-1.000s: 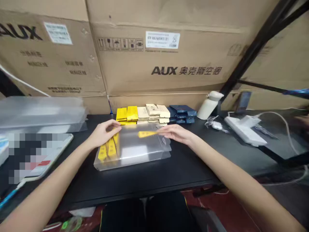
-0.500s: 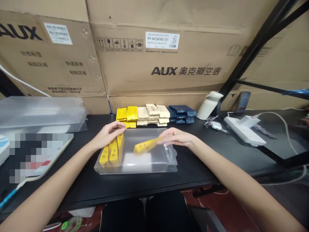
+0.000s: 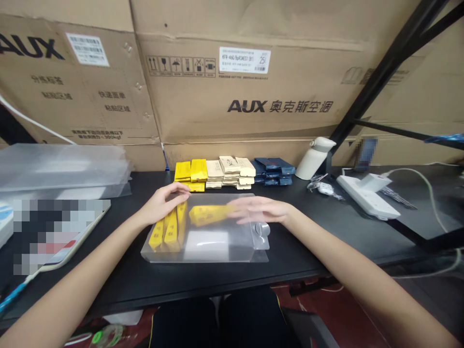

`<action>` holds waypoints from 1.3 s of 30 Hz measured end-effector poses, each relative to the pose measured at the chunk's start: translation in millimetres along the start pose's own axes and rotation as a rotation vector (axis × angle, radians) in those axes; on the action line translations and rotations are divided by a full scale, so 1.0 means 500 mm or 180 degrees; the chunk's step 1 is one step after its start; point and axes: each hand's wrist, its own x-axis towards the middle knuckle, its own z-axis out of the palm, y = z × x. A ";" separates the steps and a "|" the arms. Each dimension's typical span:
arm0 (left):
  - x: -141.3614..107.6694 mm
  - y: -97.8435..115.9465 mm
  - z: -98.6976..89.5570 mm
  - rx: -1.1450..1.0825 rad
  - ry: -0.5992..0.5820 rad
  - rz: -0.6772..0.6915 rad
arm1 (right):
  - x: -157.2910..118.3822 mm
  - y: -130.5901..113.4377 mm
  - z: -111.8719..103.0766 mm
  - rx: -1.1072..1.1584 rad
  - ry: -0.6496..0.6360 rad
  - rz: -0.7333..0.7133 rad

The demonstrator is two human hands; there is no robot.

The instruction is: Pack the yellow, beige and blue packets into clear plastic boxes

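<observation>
A clear plastic box (image 3: 239,251) lies on the black table with its flap end to the right. Inside its left part, yellow packets (image 3: 171,231) stand side by side. My left hand (image 3: 161,203) is closed on the box's upper left edge. Through the clear plastic shows my right hand (image 3: 259,209), reaching in from the right end, its fingers around the end of another yellow packet (image 3: 208,215). That packet lies nearly level, its left end close to the row. The right fingertips are blurred.
Behind the box stand stacks of yellow packets (image 3: 198,171), cream packets (image 3: 232,166) and dark blue packets (image 3: 273,166). A white bottle (image 3: 314,159) and a power strip (image 3: 368,198) are at the right. Clear plastic sheets (image 3: 61,166) and a tablet-like device (image 3: 79,237) lie left.
My right hand has moved left, deeper into the box, and the yellow packet has come nearer the row. The left hand has hardly moved.
</observation>
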 end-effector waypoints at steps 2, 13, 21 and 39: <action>-0.001 0.001 0.001 0.0044 0.0003 0.0021 | 0.002 0.002 0.003 0.0012 -0.0020 0.0019; -0.005 0.022 0.028 0.0238 -0.0026 0.0290 | 0.082 0.066 0.045 -0.0314 0.1054 -0.0720; 0.001 0.043 0.068 0.0209 0.0069 0.0425 | 0.117 0.081 0.100 -0.0871 0.0902 -0.0917; 0.080 0.033 0.063 0.0519 -0.0474 0.0469 | 0.045 0.007 -0.041 -0.0856 0.0297 -0.0103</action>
